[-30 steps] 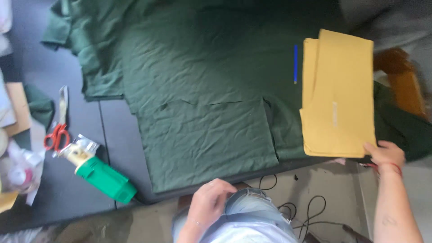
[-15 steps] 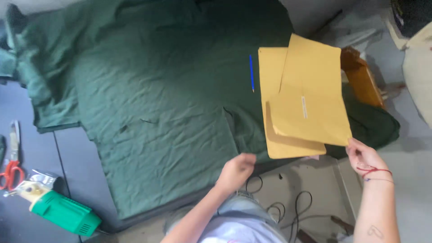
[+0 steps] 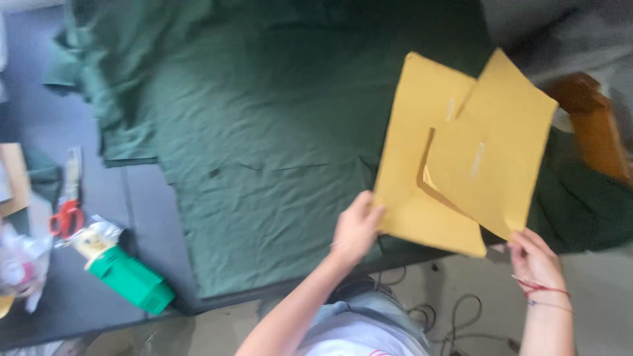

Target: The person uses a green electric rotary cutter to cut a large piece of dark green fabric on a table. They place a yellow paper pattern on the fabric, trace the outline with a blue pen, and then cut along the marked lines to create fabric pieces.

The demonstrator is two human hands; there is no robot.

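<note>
Lifting off the green fabric, the yellow card pieces had fanned apart since a second earlier, when they lay stacked flat near the table edge; the top piece now tilted across the lower one. The left hand, earlier down by the lap, had come up and pinched the lower piece's near-left corner. The right hand gripped the near-right corner. Far left of both grips lay red-handled scissors and a green box.
</note>
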